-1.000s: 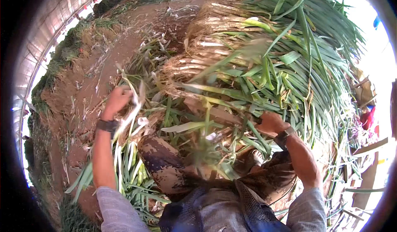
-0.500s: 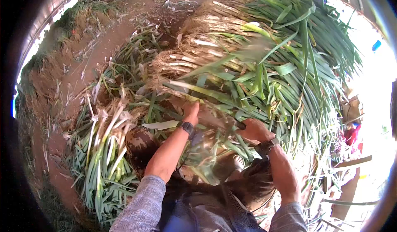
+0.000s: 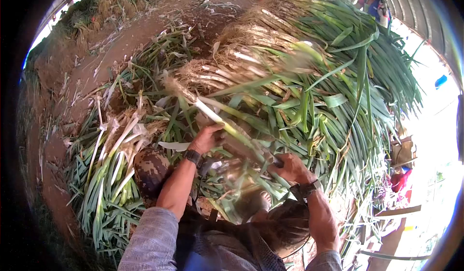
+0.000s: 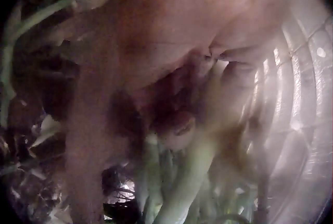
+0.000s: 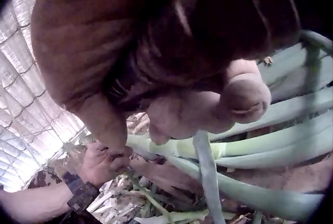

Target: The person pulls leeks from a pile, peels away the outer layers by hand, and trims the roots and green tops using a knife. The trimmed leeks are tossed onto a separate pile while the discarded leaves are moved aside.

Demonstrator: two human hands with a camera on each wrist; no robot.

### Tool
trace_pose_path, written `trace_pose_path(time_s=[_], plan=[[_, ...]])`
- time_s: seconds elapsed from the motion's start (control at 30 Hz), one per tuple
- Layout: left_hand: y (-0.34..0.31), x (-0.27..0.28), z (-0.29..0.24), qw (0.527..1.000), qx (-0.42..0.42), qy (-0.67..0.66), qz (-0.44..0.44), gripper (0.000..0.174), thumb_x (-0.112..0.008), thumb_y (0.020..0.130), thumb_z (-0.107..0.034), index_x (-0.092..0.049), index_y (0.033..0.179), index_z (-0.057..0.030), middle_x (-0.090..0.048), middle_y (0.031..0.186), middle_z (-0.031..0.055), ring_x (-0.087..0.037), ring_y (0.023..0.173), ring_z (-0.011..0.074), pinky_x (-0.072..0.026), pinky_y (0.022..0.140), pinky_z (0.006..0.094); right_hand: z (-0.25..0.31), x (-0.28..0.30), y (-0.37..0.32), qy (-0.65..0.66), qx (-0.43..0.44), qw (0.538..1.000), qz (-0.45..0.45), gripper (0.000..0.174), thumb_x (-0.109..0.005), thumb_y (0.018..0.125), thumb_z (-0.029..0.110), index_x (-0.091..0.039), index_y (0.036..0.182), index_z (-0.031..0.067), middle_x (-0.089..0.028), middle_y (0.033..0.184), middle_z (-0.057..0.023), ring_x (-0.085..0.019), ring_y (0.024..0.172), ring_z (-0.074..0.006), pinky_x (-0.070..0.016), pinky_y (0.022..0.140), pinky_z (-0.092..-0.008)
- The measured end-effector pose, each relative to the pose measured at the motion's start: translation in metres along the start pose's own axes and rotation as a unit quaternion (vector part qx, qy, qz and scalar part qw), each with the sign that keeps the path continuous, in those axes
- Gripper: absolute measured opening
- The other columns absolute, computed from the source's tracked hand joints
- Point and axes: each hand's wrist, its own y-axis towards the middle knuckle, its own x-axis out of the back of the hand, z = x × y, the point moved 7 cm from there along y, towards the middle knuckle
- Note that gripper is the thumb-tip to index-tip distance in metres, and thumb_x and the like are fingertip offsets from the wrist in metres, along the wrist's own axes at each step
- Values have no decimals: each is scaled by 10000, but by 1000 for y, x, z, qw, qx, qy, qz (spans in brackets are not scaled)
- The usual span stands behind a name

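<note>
The left hand grips a long white-and-green stalk. The right hand clasps a dark rounded handle beside the stalk.

The left forearm slants from the near side toward the far right, the left hand gripping with curled fingers. The right forearm leans far and leftward; the right hand, nearer than the left, grips with fingers bent inward.
</note>
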Motion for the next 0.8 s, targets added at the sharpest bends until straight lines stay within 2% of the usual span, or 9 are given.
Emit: trace_pose_path(time_s=[0.17, 0.3, 0.4, 0.47, 0.53, 0.57, 0.63, 0.73, 0.8], plan=[[-10, -27, -16, 994, -13, 13, 106, 261, -617, 905, -200, -626, 1126, -61, -648, 1039, 45, -617, 847, 164, -516, 682, 325, 26, 5, 9, -49, 32, 996, -72, 362, -692, 788, 379, -684, 914, 39, -667, 755, -177, -647, 706, -359, -509, 670, -433], [-8, -19, -3, 997, -4, 51, 60, 271, -607, 915, -208, -614, 1143, -62, -658, 977, 39, -639, 846, 165, -523, 733, 316, 50, 7, 25, -101, 52, 985, -130, 401, -705, 785, 416, -687, 974, 63, -665, 735, -161, -651, 725, -378, -520, 707, -448], [-12, -20, 3, 996, -50, 31, 73, 339, -614, 920, -234, -573, 1211, -64, -667, 1010, 48, -653, 872, 177, -524, 759, 320, 61, 0, 38, -71, 103, 984, -131, 435, -710, 780, 449, -687, 975, 60, -666, 763, -169, -650, 752, -385, -520, 726, -455], [-10, -17, 5, 995, -27, 66, 69, 394, -608, 920, -237, -523, 1262, -60, -651, 1073, 55, -641, 909, 180, -523, 765, 334, 71, 3, 43, -72, 59, 992, -85, 440, -715, 774, 448, -687, 985, 63, -674, 820, -181, -652, 801, -386, -518, 738, -458], [-17, -35, 2, 991, -23, 85, 104, 394, -598, 924, -236, -513, 1267, -60, -644, 1101, 59, -633, 935, 181, -525, 767, 349, 77, 7, 46, -69, 33, 992, -96, 420, -712, 779, 433, -690, 974, 61, -680, 844, -186, -654, 816, -386, -519, 733, -461], [-24, -54, -3, 973, -70, 111, 192, 366, -594, 930, -244, -531, 1242, -64, -643, 1106, 60, -631, 944, 184, -529, 776, 365, 79, 4, 47, -70, 34, 992, -97, 420, -712, 779, 433, -690, 974, 61, -680, 844, -186, -654, 816, -386, -519, 733, -461], [-25, -52, -4, 978, -51, 81, 184, 360, -595, 934, -245, -528, 1241, -69, -645, 1098, 59, -631, 943, 185, -531, 779, 365, 92, 2, 46, -69, 96, 983, -141, 412, -708, 781, 429, -689, 941, 50, -682, 837, -193, -656, 795, -390, -521, 716, -465], [-31, -58, -1, 984, -29, 49, 170, 321, -575, 947, -188, -511, 1242, -78, -629, 1068, 53, -622, 929, 187, -536, 795, 384, 94, 5, 51, -70, 42, 991, -104, 417, -711, 774, 430, -689, 940, 48, -677, 801, -198, -656, 782, -388, -520, 714, -467], [-28, -45, 12, 988, 18, 139, 70, 312, -566, 951, -144, -504, 1252, -84, -618, 1069, 45, -618, 949, 191, -534, 828, 394, 91, 2, 54, -74, 36, 990, -112, 408, -712, 769, 421, -689, 941, 52, -674, 787, -199, -656, 784, -385, -519, 722, -468]])
